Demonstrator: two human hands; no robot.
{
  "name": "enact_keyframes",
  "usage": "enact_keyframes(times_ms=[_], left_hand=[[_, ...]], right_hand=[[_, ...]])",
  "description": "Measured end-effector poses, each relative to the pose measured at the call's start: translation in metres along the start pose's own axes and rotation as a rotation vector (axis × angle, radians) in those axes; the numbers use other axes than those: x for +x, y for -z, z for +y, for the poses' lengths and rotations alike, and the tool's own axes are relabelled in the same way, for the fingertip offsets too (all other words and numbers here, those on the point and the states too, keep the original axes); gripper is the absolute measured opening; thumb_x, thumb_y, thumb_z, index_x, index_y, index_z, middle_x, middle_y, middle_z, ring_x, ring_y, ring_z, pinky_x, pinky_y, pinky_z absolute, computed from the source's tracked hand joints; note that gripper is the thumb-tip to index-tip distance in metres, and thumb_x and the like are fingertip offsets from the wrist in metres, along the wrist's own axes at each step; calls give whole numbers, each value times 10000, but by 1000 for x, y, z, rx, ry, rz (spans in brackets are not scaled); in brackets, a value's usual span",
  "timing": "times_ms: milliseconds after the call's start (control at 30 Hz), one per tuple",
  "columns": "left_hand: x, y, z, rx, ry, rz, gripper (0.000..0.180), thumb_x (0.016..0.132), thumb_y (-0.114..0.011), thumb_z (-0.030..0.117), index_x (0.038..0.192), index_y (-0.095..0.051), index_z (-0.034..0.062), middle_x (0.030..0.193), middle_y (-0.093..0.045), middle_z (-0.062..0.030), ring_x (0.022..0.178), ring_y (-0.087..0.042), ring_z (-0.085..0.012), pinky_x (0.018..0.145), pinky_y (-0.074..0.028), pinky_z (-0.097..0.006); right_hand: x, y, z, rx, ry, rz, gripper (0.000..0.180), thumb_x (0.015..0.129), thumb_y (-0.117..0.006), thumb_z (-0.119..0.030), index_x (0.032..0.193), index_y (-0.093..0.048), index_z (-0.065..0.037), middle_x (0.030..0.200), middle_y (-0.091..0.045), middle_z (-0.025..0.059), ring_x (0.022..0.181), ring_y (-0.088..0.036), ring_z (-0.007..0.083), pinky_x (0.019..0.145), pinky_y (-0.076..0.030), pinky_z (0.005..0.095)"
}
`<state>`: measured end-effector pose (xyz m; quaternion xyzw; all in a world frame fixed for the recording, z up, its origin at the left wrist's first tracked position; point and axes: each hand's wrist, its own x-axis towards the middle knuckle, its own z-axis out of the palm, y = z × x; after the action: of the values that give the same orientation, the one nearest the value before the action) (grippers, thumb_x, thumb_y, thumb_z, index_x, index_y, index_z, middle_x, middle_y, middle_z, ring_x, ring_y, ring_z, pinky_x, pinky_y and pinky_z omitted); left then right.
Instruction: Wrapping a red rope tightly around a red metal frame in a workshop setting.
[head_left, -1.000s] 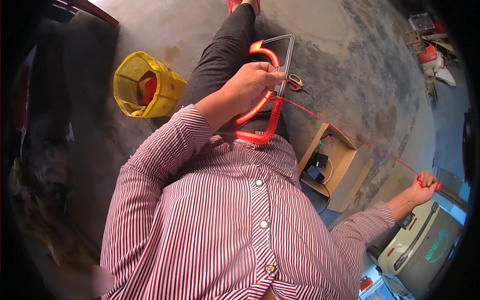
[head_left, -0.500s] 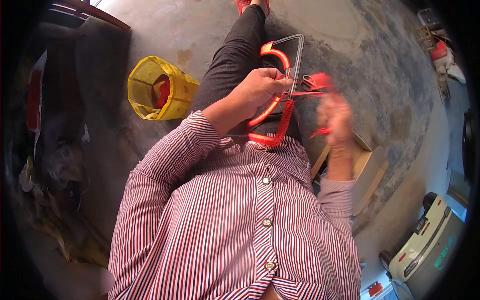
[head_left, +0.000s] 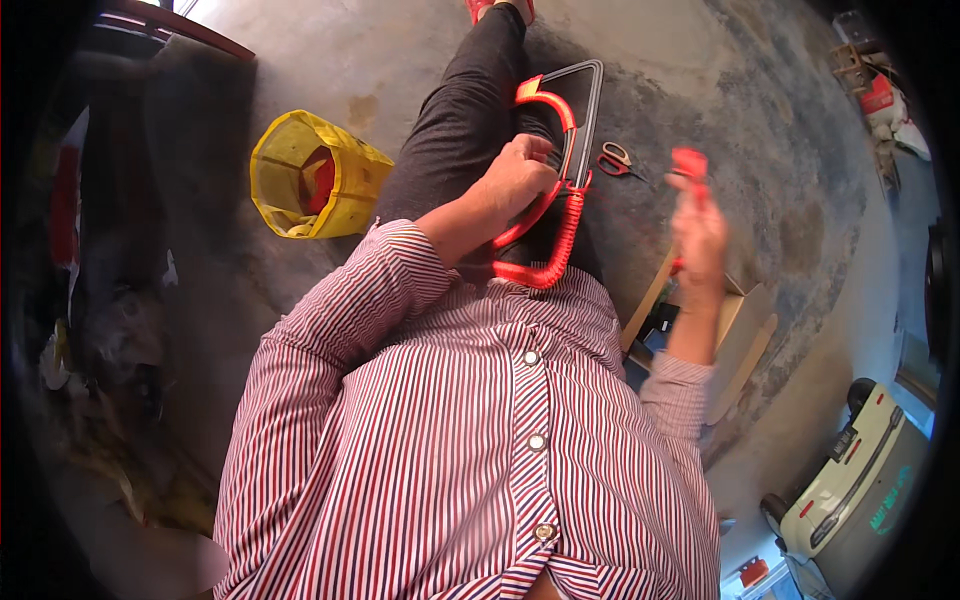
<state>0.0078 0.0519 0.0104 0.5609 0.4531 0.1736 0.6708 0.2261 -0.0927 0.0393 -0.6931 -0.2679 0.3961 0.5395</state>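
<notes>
Moving farther apart, the hands (head_left: 515,182) (right one (head_left: 700,240) gripping red ribbon (head_left: 690,161)) uncover scissors (head_left: 613,162).

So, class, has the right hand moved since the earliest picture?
Yes: the right hand has come left and forward, from beyond the cardboard box to nearer the scissors.
</notes>
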Motion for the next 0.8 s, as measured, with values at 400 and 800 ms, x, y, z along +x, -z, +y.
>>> enact_keyframes(times_ms=[400,800], left_hand=[[9,-6,-10,-483,371,-367,51,795,-481,52,802,-530,39,680,-546,-64,594,-515,-168,559,-405,-273],[-7,3,-2,70,-107,-71,306,885,-625,173,1117,-587,-23,1113,-575,-99,1029,-551,-181,933,-414,-288]], right_hand=[[-10,-35,-13,104,-86,-279,286,934,-605,-257,712,-484,-124,598,-413,-67,496,-345,17,448,-261,196],[-20,-4,-4,329,-191,-256,254,979,-483,-284,900,-547,-51,591,-411,-48,472,-341,33,428,-269,203]])
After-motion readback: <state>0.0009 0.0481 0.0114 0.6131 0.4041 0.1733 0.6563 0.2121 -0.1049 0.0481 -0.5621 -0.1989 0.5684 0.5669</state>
